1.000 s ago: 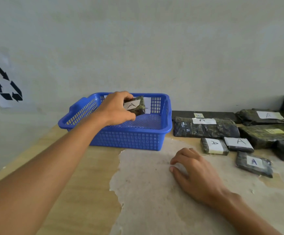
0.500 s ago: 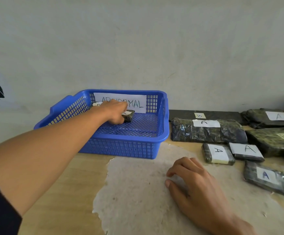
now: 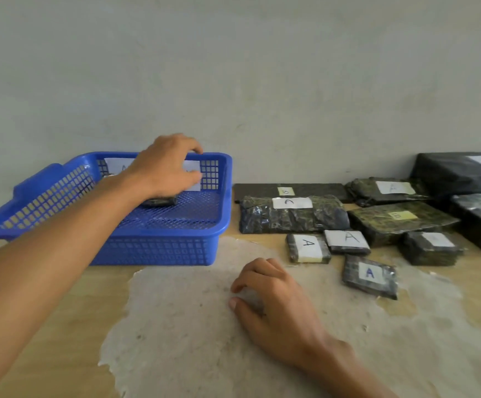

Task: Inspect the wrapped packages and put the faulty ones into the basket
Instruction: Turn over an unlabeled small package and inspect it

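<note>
Left hand (image 3: 166, 165) now raised above small package (image 3: 159, 200) in basket (image 3: 159, 242), fingers released; right hand (image 3: 273, 305) unmoved, loosely curled.

Single head view, looking forward-down at table (image 3: 61, 326), close.

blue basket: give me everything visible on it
The blue basket is a shallow rectangular tray of what looks like plastic, with mesh walls and floor, a solid rolled rim and a moulded handle at its left end. It sits upright on the wooden table, near the wall. A white paper label hangs on its inner back wall, mostly hidden by the left hand. A small dark package lies on its floor.
</note>
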